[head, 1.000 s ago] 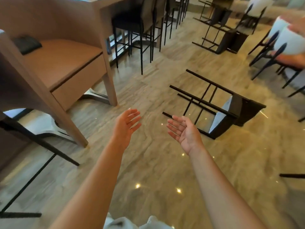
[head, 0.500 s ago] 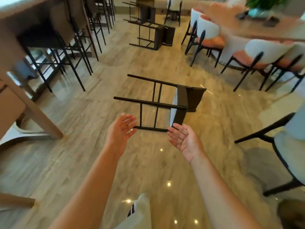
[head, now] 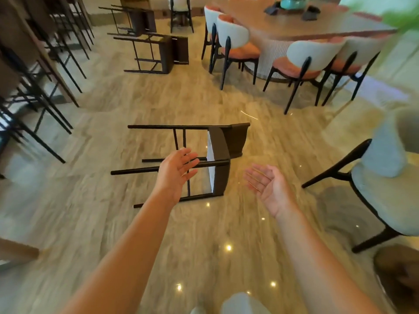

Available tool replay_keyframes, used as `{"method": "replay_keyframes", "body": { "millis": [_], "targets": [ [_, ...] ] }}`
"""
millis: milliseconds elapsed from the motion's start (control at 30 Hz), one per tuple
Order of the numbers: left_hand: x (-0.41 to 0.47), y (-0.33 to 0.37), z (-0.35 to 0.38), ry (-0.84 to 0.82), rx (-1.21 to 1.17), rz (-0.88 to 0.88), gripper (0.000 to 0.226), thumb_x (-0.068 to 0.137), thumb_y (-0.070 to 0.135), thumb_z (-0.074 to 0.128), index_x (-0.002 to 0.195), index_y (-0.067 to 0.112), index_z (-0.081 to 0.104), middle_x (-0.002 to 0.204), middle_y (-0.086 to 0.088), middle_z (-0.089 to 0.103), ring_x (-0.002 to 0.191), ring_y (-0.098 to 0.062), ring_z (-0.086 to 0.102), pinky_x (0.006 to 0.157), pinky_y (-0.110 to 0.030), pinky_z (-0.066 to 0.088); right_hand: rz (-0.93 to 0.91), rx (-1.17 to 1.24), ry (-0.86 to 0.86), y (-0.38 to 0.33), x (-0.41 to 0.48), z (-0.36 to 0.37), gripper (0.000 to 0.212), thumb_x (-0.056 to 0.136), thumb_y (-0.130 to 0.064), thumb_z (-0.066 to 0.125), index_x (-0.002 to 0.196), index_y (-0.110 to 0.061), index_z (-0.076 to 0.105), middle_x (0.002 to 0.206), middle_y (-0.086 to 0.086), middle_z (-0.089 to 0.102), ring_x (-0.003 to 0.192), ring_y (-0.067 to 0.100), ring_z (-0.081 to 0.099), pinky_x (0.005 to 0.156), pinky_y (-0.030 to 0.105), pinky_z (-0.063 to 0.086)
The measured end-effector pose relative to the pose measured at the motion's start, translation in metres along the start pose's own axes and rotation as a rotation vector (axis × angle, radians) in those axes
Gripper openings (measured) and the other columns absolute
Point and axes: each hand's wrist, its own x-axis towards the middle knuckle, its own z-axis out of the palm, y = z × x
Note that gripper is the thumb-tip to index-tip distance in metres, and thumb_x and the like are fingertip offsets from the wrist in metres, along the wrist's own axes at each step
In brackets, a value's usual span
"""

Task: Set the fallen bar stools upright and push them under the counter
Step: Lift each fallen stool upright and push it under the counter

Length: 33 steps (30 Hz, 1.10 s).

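A dark bar stool lies on its side on the polished floor in front of me, legs pointing left, seat to the right. My left hand hovers open above its legs, fingers spread, holding nothing. To the right of the seat my right hand is open, palm up, apart from the stool. Two more fallen stools lie further back: one in the upper middle and another behind it. Upright stools stand under the counter along the left edge.
A dining table with white-backed, orange-seated chairs fills the upper right. A pale upholstered chair with dark legs stands close on the right. A wooden post shows at the lower left.
The view has swung right and closer to the nearest fallen stool. Both open hands have come forward; the left one is now over the stool's legs.
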Motion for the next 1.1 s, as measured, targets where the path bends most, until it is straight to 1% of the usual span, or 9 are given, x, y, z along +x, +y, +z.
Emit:
{"method": "replay_keyframes", "body": {
  "millis": [167, 300, 433, 600, 767, 900, 1000, 1100],
  "targets": [
    [0.06, -0.014, 0.057, -0.047, 0.031, -0.053, 0.026, 0.098, 0.027, 0.049, 0.112, 0.012, 0.064, 0.109, -0.007, 0.072, 0.105, -0.023, 0.068, 0.086, -0.036, 0.054, -0.01, 0.017, 0.048, -0.038, 0.058, -0.026, 0.036, 0.099, -0.035, 0.042, 0.109, -0.013, 0.068, 0.105, 0.009, 0.074, 0.101, 0.023, 0.069, 0.089, 0.039, 0.052],
    [0.113, -0.024, 0.108, -0.082, 0.037, -0.06, 0.028, 0.098, 0.028, 0.049, 0.114, 0.011, 0.064, 0.112, -0.008, 0.071, 0.106, -0.022, 0.067, 0.091, -0.038, 0.053, 0.008, 0.053, 0.058, -0.073, 0.113, -0.054, 0.038, 0.1, -0.036, 0.04, 0.113, -0.011, 0.066, 0.109, 0.01, 0.073, 0.104, 0.024, 0.068, 0.09, 0.039, 0.051],
    [0.161, -0.031, 0.163, -0.078, 0.0, -0.061, 0.031, 0.099, 0.029, 0.047, 0.118, 0.009, 0.062, 0.116, -0.01, 0.07, 0.108, -0.023, 0.066, 0.091, -0.038, 0.052, 0.015, 0.05, 0.038, -0.119, 0.17, -0.076, 0.039, 0.1, -0.037, 0.041, 0.115, -0.012, 0.066, 0.109, 0.009, 0.073, 0.103, 0.023, 0.069, 0.091, 0.039, 0.051],
    [0.211, -0.039, 0.23, -0.054, -0.046, -0.074, 0.032, 0.1, 0.026, 0.046, 0.121, 0.007, 0.061, 0.117, -0.012, 0.069, 0.11, -0.025, 0.065, 0.093, -0.039, 0.051, 0.022, 0.057, -0.009, -0.17, 0.235, -0.096, 0.038, 0.099, -0.036, 0.042, 0.115, -0.012, 0.066, 0.107, 0.009, 0.074, 0.103, 0.022, 0.069, 0.09, 0.038, 0.051],
    [0.263, -0.045, 0.278, -0.037, -0.045, -0.091, 0.032, 0.1, 0.026, 0.047, 0.123, 0.006, 0.06, 0.119, -0.013, 0.067, 0.111, -0.026, 0.064, 0.096, -0.041, 0.05, 0.036, 0.057, -0.006, -0.205, 0.294, -0.113, 0.037, 0.098, -0.035, 0.043, 0.115, -0.011, 0.066, 0.108, 0.01, 0.073, 0.102, 0.022, 0.07, 0.09, 0.038, 0.052],
    [0.321, -0.046, 0.314, -0.026, -0.061, -0.105, 0.03, 0.1, 0.024, 0.047, 0.12, 0.006, 0.06, 0.119, -0.014, 0.067, 0.111, -0.027, 0.064, 0.098, -0.043, 0.049, 0.046, 0.077, -0.001, -0.231, 0.355, -0.12, 0.037, 0.098, -0.034, 0.043, 0.115, -0.01, 0.065, 0.108, 0.01, 0.073, 0.101, 0.022, 0.07, 0.083, 0.036, 0.052],
    [0.372, -0.046, 0.333, -0.022, -0.076, -0.114, 0.029, 0.099, 0.024, 0.048, 0.118, 0.006, 0.061, 0.117, -0.014, 0.068, 0.11, -0.027, 0.065, 0.095, -0.042, 0.05, 0.037, 0.077, 0.005, -0.25, 0.403, -0.115, 0.036, 0.097, -0.034, 0.045, 0.115, -0.01, 0.066, 0.108, 0.01, 0.073, 0.101, 0.022, 0.07, 0.083, 0.036, 0.052],
    [0.429, -0.043, 0.354, -0.03, -0.068, -0.119, 0.028, 0.099, 0.024, 0.049, 0.116, 0.007, 0.062, 0.115, -0.013, 0.069, 0.108, -0.026, 0.066, 0.088, -0.038, 0.053, 0.037, 0.058, 0.015, -0.273, 0.456, -0.107, 0.035, 0.097, -0.033, 0.045, 0.112, -0.011, 0.067, 0.107, 0.009, 0.074, 0.099, 0.021, 0.07, 0.081, 0.035, 0.052]
  ]
}}
